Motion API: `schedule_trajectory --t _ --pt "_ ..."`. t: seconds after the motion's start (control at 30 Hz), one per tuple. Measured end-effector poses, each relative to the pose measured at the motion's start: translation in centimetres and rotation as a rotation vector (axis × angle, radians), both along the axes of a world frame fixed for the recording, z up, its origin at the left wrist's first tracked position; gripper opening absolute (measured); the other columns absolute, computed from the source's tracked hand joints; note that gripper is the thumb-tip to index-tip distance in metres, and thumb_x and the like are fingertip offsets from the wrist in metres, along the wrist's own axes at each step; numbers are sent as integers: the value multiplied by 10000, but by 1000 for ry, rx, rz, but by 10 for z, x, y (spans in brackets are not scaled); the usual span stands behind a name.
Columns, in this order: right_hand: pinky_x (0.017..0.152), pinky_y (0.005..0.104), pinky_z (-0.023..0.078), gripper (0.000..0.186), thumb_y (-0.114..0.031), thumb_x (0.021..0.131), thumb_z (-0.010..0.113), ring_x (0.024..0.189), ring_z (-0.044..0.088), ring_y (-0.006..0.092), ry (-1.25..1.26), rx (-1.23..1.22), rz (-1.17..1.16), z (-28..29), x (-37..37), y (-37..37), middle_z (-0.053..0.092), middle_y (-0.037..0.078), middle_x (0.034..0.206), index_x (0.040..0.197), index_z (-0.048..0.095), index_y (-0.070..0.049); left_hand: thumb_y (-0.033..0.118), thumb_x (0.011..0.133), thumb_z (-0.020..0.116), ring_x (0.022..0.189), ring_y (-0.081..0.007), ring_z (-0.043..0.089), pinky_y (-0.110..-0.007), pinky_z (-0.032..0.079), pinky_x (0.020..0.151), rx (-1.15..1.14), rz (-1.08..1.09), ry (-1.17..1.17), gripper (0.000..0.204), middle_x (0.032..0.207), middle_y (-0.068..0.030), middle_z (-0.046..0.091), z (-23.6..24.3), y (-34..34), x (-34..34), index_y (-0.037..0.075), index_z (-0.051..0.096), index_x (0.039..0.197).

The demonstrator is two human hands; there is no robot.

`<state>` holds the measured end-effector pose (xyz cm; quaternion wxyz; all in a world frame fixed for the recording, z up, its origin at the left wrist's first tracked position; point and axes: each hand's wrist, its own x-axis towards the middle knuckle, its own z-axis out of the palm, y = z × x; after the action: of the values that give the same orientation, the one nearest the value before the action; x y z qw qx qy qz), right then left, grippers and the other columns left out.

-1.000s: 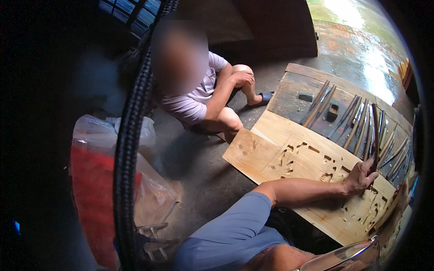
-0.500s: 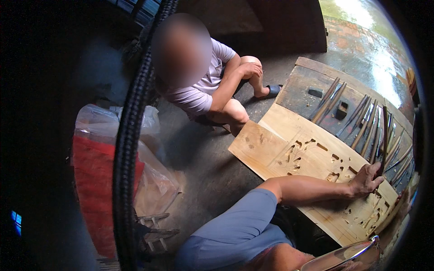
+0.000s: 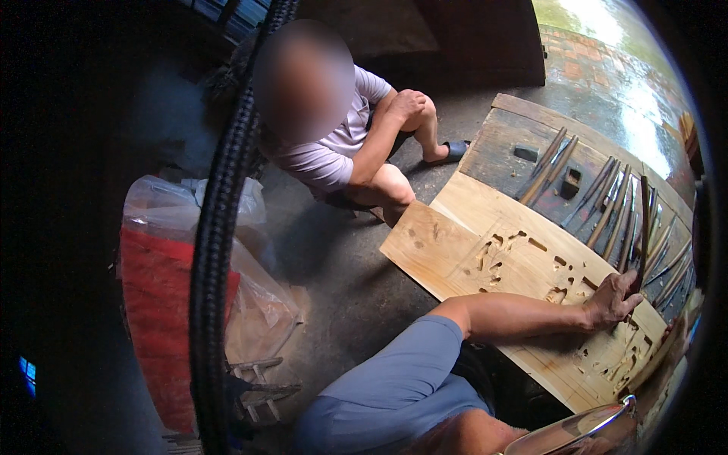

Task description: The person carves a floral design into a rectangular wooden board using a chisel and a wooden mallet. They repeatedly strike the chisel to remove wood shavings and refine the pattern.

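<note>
My left hand (image 3: pixel 611 302) grips an upright dark-handled carving chisel (image 3: pixel 644 222) over the right part of a pale wooden board (image 3: pixel 462 220), which has several carved recesses and cut-out shapes. Rows of chisels and gouges (image 3: pixel 607 197) lie on a weathered dark plank surface behind the board, along with two small dark blocks (image 3: pixel 571 182). At the far right rim, what looks like part of my right arm shows, distorted; I cannot make out its fingers or what they hold.
Another person (image 3: pixel 326 163) sits low at the board's far left, arms crossed at the knee. A black braided cord (image 3: pixel 220 227) runs vertically near the camera. Red material and plastic sheeting (image 3: pixel 159 296) lie at left, near a small wooden stool (image 3: pixel 265 390). A wet brick area (image 3: pixel 599 76) lies beyond.
The view has shifted slightly, so the scene sits a little higher and further right than a second ago. My left hand keeps its grip on the chisel over the board.
</note>
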<state>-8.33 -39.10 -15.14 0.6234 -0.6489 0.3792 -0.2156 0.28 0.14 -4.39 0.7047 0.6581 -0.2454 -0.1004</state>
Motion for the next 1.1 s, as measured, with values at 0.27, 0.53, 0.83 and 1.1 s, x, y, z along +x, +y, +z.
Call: schedule_trajectory --t 0.27,0.53,0.83,1.1 --pt "737 314 493 494 -481 1003 663 844 613 185 1 0 2 -4 -3 4 641 88 999 1214 609 -38 163 897 714 731 -488 624 -505 459 636 29 18 -17 298 735 -287 589 -3 0 1 -42 499 900" --pt "781 322 503 505 -475 1010 653 900 626 201 -12 -13 -10 0 -10 1 648 104 1051 1246 603 -32 157 896 710 741 -490 628 -502 464 640 9 -16 58 283 736 -287 595 17 5 -3 -40 507 910" --pt "832 332 514 518 -470 1019 642 963 640 218 -29 -21 -18 1 -11 3 657 122 1110 1281 597 -25 143 896 717 659 -401 629 -467 459 597 -42 -6 48 278 700 -241 595 5 1 -2 -25 496 891" --pt "876 341 524 531 -464 1026 632 1020 653 234 -53 -24 -20 3 -14 -5 665 138 1163 1313 591 -19 126 907 707 641 -358 633 -452 463 589 -7 -3 12 260 688 -224 588 6 -2 -1 -22 495 896"
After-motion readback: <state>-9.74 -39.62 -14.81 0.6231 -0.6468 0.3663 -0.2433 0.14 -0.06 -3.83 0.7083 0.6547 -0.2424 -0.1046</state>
